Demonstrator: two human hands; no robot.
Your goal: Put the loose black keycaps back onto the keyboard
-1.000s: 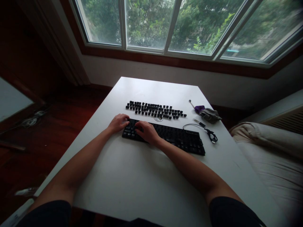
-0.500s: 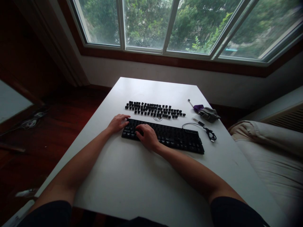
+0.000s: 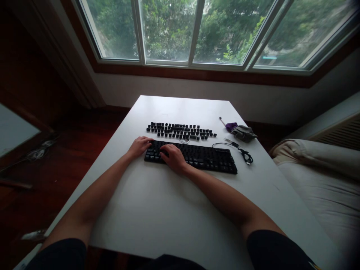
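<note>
A black keyboard (image 3: 208,159) lies across the white table (image 3: 157,210). My left hand (image 3: 139,145) rests at the keyboard's left end, fingers stretched over its far left corner. My right hand (image 3: 174,159) sits on the left part of the keys, fingers curled down and pressed together at one spot; what is under the fingertips is hidden. Behind the keyboard, several loose black keycaps (image 3: 180,131) lie in rows. A small wire ring (image 3: 184,141) lies between the keycaps and the keyboard.
A black cable (image 3: 243,153) curls at the keyboard's right end. A purple-handled tool (image 3: 229,126) and a grey cloth (image 3: 243,133) lie at the table's right edge. A pale cushion (image 3: 317,180) is to the right, dark wooden floor (image 3: 42,176) to the left, windows beyond.
Both hands stay on the keyboard's left part; my right hand's fingers shifted slightly over the keys. The view has tilted a little, so everything sits slightly differently in the picture.
</note>
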